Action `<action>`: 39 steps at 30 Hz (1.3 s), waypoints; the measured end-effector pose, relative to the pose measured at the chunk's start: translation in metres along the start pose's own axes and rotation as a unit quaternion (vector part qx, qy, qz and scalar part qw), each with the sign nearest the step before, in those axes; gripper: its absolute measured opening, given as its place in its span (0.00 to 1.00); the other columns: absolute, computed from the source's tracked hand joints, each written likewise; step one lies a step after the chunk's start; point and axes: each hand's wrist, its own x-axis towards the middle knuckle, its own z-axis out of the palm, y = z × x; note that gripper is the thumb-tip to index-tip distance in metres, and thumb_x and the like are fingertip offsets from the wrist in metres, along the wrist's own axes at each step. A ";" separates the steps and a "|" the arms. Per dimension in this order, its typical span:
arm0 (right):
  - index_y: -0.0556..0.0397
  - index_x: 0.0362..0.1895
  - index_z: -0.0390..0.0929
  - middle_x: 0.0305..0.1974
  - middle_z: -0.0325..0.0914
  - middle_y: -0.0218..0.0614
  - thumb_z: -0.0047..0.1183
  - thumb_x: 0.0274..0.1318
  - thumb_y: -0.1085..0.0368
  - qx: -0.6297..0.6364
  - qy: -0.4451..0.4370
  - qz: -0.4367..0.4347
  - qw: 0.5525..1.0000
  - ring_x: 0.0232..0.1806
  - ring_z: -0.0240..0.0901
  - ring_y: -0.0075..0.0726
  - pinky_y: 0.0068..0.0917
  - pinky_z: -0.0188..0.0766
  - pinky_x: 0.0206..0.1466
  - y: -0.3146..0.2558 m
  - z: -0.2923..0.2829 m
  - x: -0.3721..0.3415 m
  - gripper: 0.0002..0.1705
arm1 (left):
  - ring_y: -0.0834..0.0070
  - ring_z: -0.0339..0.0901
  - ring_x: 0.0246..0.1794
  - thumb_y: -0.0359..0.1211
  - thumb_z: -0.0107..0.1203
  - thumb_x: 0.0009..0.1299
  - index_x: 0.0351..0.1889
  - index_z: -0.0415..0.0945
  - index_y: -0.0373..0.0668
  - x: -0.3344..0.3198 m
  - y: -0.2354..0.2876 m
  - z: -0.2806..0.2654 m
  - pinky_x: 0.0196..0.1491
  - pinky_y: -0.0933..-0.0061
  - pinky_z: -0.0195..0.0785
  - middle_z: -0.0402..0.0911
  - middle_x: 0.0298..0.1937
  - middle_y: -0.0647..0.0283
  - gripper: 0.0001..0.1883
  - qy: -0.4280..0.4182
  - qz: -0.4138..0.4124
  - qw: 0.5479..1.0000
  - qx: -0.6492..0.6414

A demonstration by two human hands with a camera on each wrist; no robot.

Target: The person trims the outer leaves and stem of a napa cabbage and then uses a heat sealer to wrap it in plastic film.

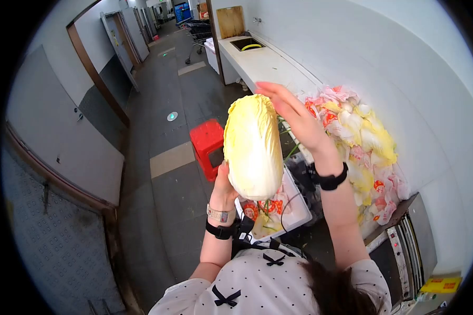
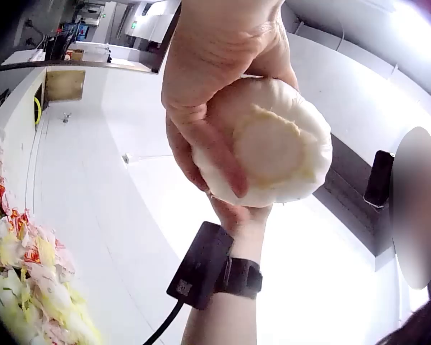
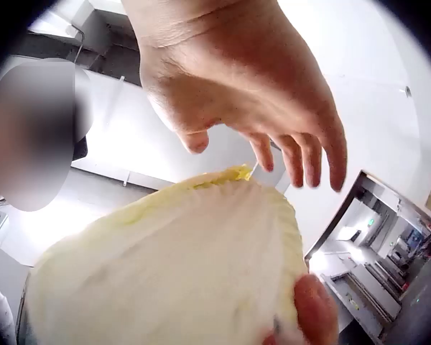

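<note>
A pale yellow and white napa cabbage (image 1: 253,149) is held up before the chest, its leafy end pointing away from the body. My left hand (image 1: 224,188) grips it low on its left side, thumb along the leaves. In the left wrist view, fingers wrap the white body beside the round cut stem end (image 2: 269,152). My right hand (image 1: 301,121) is at the upper right of the cabbage, fingers extended and holding nothing. From the right wrist view, its fingers (image 3: 291,159) hang loosely over the leafy tip, with a gap between them and the leaves.
Beneath the cabbage stands a white foam box (image 1: 298,212) with leaves and printed wrappers. Loose leaves and wrappers (image 1: 370,136) pile along the right counter (image 1: 278,68). A red stool (image 1: 207,135) is on the floor at left; a wrapping machine (image 1: 399,257) stands lower right.
</note>
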 end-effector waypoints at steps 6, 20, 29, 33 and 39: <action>0.58 0.41 0.75 0.34 0.76 0.31 0.48 0.58 0.64 -0.076 -0.012 0.002 0.997 0.37 0.70 0.20 0.19 0.66 0.42 0.003 0.007 0.010 0.11 | 0.68 0.66 0.59 0.52 0.62 0.55 0.65 0.52 0.39 -0.002 -0.001 -0.005 0.59 0.66 0.63 0.65 0.62 0.58 0.46 0.015 -0.007 0.998 0.055; 0.56 0.33 0.63 0.23 0.76 0.43 0.41 0.64 0.58 -0.075 0.192 -0.216 0.955 0.23 0.75 0.38 0.36 0.75 0.30 -0.037 0.021 -0.104 0.14 | 0.57 0.60 0.63 0.62 0.31 0.67 0.66 0.51 0.49 0.007 0.008 0.002 0.59 0.45 0.59 0.59 0.65 0.56 0.37 0.045 -0.008 0.994 -0.095; 0.56 0.35 0.62 0.24 0.72 0.42 0.35 0.65 0.64 0.009 0.326 -0.108 0.939 0.28 0.73 0.40 0.44 0.71 0.44 0.032 0.037 -0.169 0.09 | 0.60 0.59 0.64 0.59 0.39 0.66 0.66 0.51 0.50 0.016 0.004 0.001 0.61 0.50 0.57 0.60 0.65 0.58 0.35 0.190 0.050 0.978 -0.069; 0.57 0.38 0.62 0.30 0.68 0.39 0.33 0.64 0.70 0.100 0.436 -0.021 0.894 0.36 0.68 0.34 0.36 0.66 0.51 0.054 0.030 -0.179 0.05 | 0.61 0.61 0.63 0.56 0.42 0.66 0.65 0.53 0.51 0.021 -0.012 -0.015 0.59 0.52 0.59 0.61 0.64 0.62 0.33 0.237 0.091 0.966 -0.042; 0.55 0.39 0.64 0.33 0.68 0.35 0.36 0.63 0.69 -0.007 0.607 -0.050 0.793 0.36 0.68 0.29 0.28 0.67 0.45 0.046 0.027 -0.185 0.05 | 0.62 0.65 0.58 0.39 0.51 0.68 0.63 0.49 0.47 0.028 -0.023 -0.038 0.55 0.58 0.66 0.63 0.59 0.57 0.29 0.391 0.337 0.843 0.151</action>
